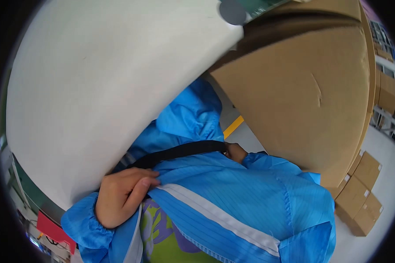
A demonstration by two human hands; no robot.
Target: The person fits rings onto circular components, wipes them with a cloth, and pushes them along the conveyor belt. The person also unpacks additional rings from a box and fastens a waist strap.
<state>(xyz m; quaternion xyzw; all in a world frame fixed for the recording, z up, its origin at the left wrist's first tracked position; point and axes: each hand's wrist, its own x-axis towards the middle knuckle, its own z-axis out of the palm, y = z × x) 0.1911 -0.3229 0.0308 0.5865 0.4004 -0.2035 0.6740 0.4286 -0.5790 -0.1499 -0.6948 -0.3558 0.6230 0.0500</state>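
Observation:
My left hand (pixel 122 196) rests on the front of a blue work coat (pixel 232 184), its fingers stretched out flat beside the coat's white-trimmed edge. A black strap (pixel 180 152) crosses the waist just above those fingertips. At the strap's right end is my right hand (pixel 237 152), partly hidden by the coat and its sleeve. Its fingers appear closed around the strap end. The coat hangs apart at the front, showing a green and purple patterned garment (pixel 166 234).
A large white tabletop (pixel 96 79) fills the upper left. Close on the right stands a big cardboard box (pixel 303 96). Smaller cartons (pixel 360 193) are stacked on the grey floor, near shelving (pixel 386 118). A yellow floor line (pixel 233 127) shows between table and box.

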